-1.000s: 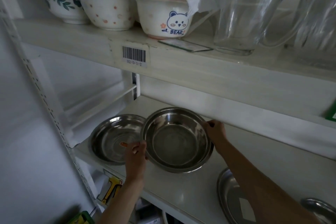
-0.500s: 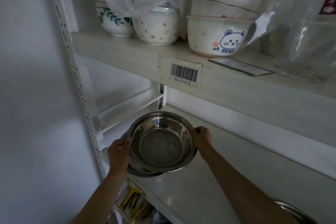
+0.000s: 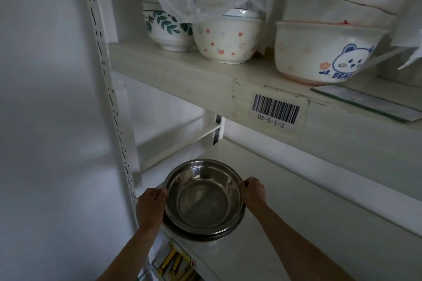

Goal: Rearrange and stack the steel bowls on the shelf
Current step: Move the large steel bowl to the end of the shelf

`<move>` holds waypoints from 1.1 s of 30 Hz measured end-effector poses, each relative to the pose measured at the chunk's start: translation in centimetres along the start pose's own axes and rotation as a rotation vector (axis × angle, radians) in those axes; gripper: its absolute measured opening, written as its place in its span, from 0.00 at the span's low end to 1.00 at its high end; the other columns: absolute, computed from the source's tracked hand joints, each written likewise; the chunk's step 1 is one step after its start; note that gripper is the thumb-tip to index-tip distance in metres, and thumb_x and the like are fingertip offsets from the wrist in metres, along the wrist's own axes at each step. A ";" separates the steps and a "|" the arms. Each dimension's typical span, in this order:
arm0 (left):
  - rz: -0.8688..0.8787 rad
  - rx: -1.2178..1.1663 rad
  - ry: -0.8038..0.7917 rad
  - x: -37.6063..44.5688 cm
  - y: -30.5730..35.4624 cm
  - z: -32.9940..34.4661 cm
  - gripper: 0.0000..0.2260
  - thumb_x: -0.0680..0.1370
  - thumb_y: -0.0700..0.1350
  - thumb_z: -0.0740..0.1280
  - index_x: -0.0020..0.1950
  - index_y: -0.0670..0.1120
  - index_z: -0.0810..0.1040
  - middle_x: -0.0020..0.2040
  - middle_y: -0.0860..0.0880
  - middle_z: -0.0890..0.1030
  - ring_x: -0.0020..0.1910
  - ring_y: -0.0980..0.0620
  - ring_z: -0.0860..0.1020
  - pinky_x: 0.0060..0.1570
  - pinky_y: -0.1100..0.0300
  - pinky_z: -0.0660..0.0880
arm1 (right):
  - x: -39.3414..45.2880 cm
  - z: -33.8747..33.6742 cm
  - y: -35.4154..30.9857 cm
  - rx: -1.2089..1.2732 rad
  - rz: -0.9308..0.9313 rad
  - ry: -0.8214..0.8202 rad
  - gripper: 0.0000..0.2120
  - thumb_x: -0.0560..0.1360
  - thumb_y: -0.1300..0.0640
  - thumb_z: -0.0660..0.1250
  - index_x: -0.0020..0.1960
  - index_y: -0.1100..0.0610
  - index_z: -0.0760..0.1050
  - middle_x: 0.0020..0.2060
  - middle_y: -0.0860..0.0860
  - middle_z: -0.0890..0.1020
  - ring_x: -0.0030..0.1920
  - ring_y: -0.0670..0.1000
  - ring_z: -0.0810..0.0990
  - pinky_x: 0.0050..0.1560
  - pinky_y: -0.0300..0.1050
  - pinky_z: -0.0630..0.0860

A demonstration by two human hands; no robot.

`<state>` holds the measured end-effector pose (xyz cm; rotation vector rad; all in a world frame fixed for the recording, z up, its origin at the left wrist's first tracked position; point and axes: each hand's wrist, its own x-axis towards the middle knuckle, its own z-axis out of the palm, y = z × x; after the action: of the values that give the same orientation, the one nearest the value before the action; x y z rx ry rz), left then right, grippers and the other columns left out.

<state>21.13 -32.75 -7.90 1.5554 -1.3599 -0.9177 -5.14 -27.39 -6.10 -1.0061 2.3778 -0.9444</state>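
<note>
Beneath ceramic bowls (image 3: 228, 39), both hands (image 3: 150, 205) (image 3: 254, 191) grip the steel bowl (image 3: 203, 196), now nested in the lower one (image 3: 205, 234).

lower bowl (image 3: 205, 234) mostly hidden by top bowl (image 3: 203, 198) | bear bowl (image 3: 324, 52) stack cut off at top edge | packaging (image 3: 173, 264) cropped at bottom edge

The lower white shelf board (image 3: 296, 223) carries a wide shallow steel bowl (image 3: 219, 235) near its left end. The upper cream shelf board (image 3: 182, 70) bears a leaf-patterned ceramic bowl (image 3: 166, 29), a dotted ceramic bowl (image 3: 226, 41), a bear-printed ceramic bowl (image 3: 319, 57) and a flat grey card (image 3: 370, 102).
</note>
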 end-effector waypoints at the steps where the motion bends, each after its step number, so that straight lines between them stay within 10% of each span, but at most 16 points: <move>1: 0.007 0.033 0.007 0.1 -0.2 0.1 0.10 0.78 0.46 0.65 0.38 0.45 0.78 0.40 0.44 0.82 0.35 0.50 0.78 0.33 0.60 0.71 | 0.0 0.2 0.0 -0.016 0.003 0.000 0.14 0.76 0.51 0.64 0.46 0.62 0.79 0.43 0.57 0.83 0.48 0.60 0.82 0.41 0.43 0.70; 33: 0.116 0.271 0.032 2.0 -1.6 0.2 0.06 0.75 0.47 0.67 0.44 0.44 0.79 0.41 0.47 0.82 0.41 0.48 0.80 0.42 0.58 0.73 | -0.7 1.7 0.2 -0.386 -0.106 0.121 0.14 0.77 0.50 0.66 0.55 0.60 0.74 0.54 0.56 0.78 0.52 0.57 0.80 0.42 0.44 0.67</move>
<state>21.81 -34.70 -9.50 1.6636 -1.5845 -0.6551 -3.80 -27.48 -7.35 -1.2544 2.6963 -0.6046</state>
